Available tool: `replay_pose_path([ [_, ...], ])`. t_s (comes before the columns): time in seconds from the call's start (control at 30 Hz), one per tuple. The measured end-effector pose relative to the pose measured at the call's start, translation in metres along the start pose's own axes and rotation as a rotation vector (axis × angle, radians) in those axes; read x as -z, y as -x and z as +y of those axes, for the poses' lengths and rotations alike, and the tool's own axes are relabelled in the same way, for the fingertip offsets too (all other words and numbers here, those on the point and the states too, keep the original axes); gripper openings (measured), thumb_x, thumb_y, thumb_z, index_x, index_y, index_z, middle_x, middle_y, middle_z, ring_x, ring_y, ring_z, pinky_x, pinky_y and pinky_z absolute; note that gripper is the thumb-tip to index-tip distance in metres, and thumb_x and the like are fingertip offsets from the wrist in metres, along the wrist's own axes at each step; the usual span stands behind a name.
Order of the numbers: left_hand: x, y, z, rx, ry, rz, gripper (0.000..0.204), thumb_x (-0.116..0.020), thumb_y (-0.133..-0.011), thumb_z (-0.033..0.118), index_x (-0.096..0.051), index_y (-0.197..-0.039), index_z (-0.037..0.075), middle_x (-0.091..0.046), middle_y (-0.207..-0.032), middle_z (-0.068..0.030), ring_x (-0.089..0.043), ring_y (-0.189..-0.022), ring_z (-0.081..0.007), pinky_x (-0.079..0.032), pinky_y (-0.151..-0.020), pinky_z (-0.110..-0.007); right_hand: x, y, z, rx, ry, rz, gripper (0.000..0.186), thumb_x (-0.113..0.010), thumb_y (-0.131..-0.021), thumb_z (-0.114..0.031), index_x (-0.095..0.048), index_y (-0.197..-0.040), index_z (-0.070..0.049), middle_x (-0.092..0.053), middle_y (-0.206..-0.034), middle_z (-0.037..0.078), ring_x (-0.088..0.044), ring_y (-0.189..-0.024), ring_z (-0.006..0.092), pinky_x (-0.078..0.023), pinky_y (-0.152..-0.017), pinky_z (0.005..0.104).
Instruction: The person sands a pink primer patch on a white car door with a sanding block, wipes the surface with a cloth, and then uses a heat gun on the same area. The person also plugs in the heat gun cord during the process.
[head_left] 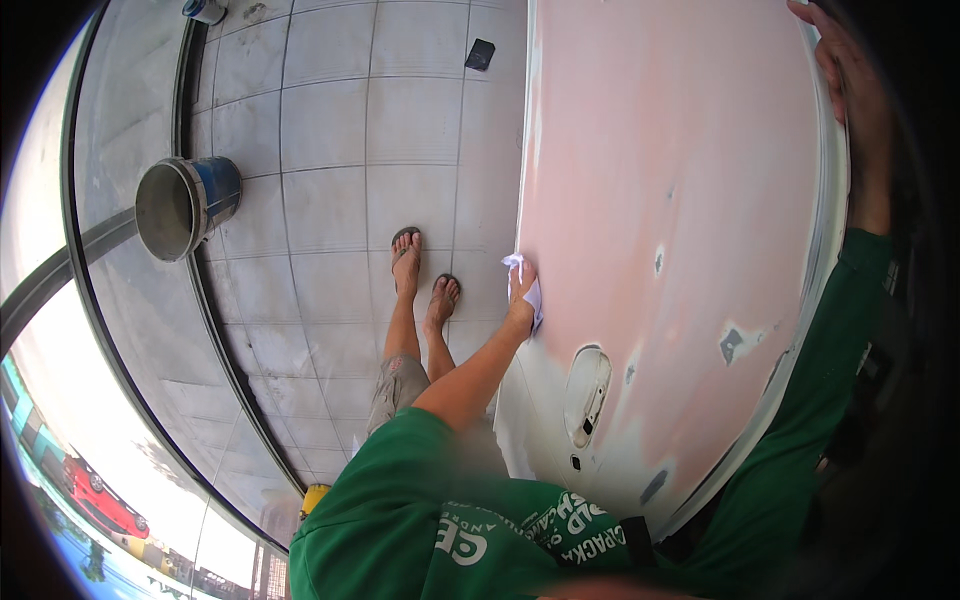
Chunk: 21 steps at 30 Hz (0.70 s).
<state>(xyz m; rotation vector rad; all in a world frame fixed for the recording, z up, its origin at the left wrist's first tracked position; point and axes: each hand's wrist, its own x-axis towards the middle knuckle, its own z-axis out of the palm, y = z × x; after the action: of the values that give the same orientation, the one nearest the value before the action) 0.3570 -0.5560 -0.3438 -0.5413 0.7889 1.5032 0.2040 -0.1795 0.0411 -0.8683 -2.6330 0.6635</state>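
A car door (690, 190) fills the right half, its surface a patchy pink and white with grey worn spots. Near its bottom is a door-handle recess (588, 395) with a dark slot beside it. At the door's left edge, my left hand (522, 290) presses a white cloth (535, 297) against the panel, fingers closed over it. Part of the cloth pokes out beyond the fingertips. Up at the far right, my right hand (845, 65) grips the door's opposite edge, fingers bent over the rim. Dark shadow hides part of that wrist and arm.
Grey floor tiles (410, 120) lie left of the door, under my sandalled feet (407, 260). A blue-sided bucket (218, 190) stands by the glass wall frame at left. A small black flat piece (480, 54) rests on the tiles. A yellow object (316, 498) sits lower left.
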Motion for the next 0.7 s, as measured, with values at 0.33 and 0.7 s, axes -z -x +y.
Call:
replay_pose_path([
  [0.33,-0.226,-0.016,0.207,-1.227,-0.886,-0.362,0.087,-0.061,-0.089,0.038,-0.027,-0.159,0.001,-0.025,-0.165,-0.0236,-0.019,-0.155,-0.0406,-0.01,-0.125,-0.053,-0.005,0.002,-0.014,-0.175,0.077,0.046,0.038,-0.051,-0.108,-0.037,-0.073,-0.126,-0.011,-0.032,-0.064,-0.01,-0.03,-0.051,-0.0011,-0.026,-0.05,0.0177],
  [0.7,-0.023,-0.036,0.027,-0.057,-0.122,0.097,0.08,-0.046,-0.106,0.049,-0.019,-0.159,-0.004,-0.03,-0.162,-0.0186,-0.032,-0.148,-0.0287,-0.029,-0.119,-0.036,-0.013,0.008,-0.033,-0.221,0.028,0.099,0.038,-0.05,-0.109,-0.031,-0.072,-0.122,-0.002,-0.032,-0.061,-0.009,-0.029,-0.051,-0.0001,-0.025,-0.053,0.017],
])
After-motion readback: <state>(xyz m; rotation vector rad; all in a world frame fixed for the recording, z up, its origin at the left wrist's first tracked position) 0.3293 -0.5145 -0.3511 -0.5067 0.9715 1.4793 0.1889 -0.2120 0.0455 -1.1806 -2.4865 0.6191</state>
